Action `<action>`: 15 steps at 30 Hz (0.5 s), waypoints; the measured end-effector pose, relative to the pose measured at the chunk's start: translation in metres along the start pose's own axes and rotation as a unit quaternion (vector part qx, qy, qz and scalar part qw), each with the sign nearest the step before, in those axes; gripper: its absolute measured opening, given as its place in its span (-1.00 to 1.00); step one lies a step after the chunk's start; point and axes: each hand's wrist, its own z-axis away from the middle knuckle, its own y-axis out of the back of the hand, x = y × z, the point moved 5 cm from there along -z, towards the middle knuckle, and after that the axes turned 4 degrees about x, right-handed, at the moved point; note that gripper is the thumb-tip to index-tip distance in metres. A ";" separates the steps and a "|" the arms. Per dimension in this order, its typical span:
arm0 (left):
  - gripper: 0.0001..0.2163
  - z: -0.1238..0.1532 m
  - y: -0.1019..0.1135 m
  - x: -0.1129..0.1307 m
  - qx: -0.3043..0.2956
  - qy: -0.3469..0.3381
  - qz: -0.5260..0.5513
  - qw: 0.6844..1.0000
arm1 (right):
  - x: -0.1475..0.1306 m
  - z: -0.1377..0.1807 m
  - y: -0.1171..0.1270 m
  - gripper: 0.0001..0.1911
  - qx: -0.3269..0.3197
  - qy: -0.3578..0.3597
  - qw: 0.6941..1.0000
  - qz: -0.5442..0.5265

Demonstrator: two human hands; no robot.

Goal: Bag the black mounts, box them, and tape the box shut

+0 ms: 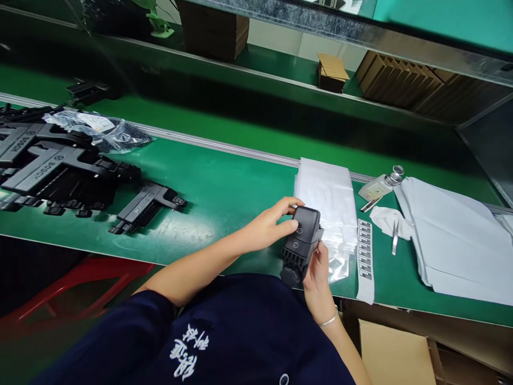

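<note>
A black plastic device (308,223) with ribs and a round dark end is held upright and slightly tilted over the bench's front edge, close to my body. Around its upper left side are the fingers of my left hand (281,223), the thumb lying on its face. My right hand (316,270) grips it from the lower right, with some fingers hidden behind it. A small grey tab sticks out on its right side near my right fingers. Just behind the device lies a stack of clear plastic bags (326,187). To their right is a strip of black-and-white labels (365,256).
Several black BOSCH-marked brackets (44,166) are piled at left, one bracket (146,206) apart. A bagged lot of black parts (120,133) lies behind. At right are a bottle (380,184), tweezers (395,238), a white cloth (387,219) and white sheets (465,246). Cartons (401,77) stand on the shelf.
</note>
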 end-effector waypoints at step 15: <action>-0.15 0.037 0.022 -0.038 0.003 0.158 0.214 0.964 | -0.032 0.001 0.039 -0.26 -0.022 0.061 0.998 -0.010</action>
